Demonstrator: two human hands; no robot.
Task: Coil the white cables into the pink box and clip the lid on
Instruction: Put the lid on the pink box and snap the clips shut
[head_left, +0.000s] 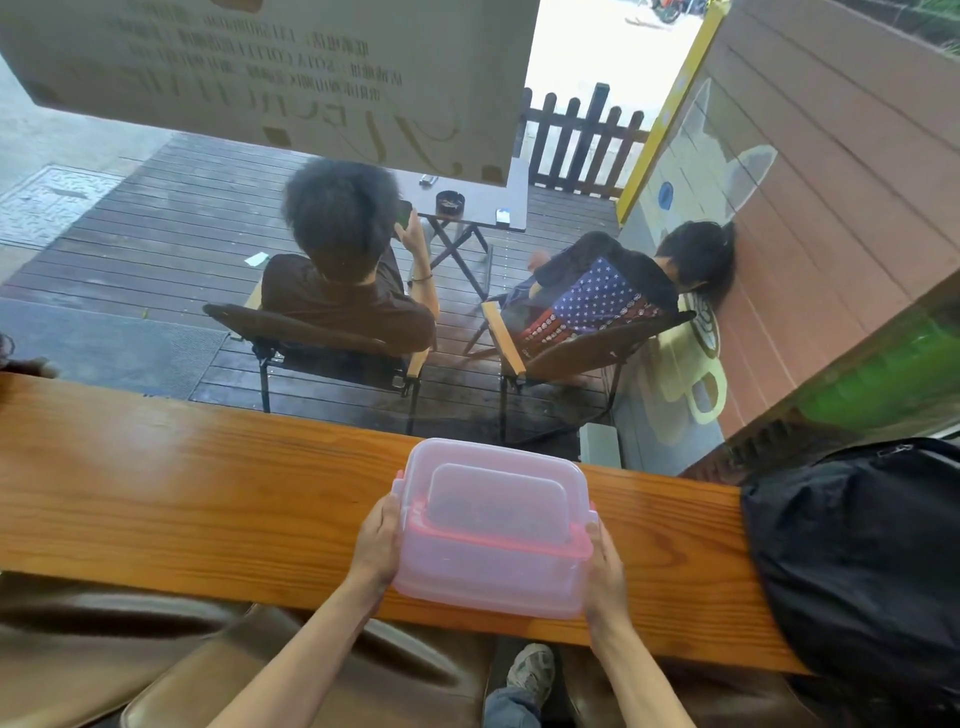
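Pink box (488, 566) sits on the wooden tabletop (208, 499), near its front edge, lid (496, 493) on top. Box and lid are translucent pink; something dark shows faintly through the lid's raised centre panel, can't tell what it is. No white cables identifiable in view.

Left hand (376, 540) is on the box's left side, thumb up near the lid's edge by the left clip, fingers wrapped round the wall, so it grips the box. Right hand (605, 564) is on the right side just below the right clip, thumb against the wall, rest of the fingers hidden behind the box; it also holds the box. Both forearms come in from the bottom edge, bare.

Can't tell whether the side clips are latched. The front rim of the lid shows as a darker pink band across the box.

Black backpack (862, 551) lies on the tabletop at the right, well apart from the box. Brown leather seat (156, 649) below the tabletop's front edge; a shoe (532, 670) shows between the forearms.

Beyond the tabletop is a window onto a wooden deck (171, 234): two people sit in folding chairs with their backs to the camera, a small folding table (467, 208) with an ashtray beyond them. A large cardboard carton (270, 73) with printed text fills the top left.
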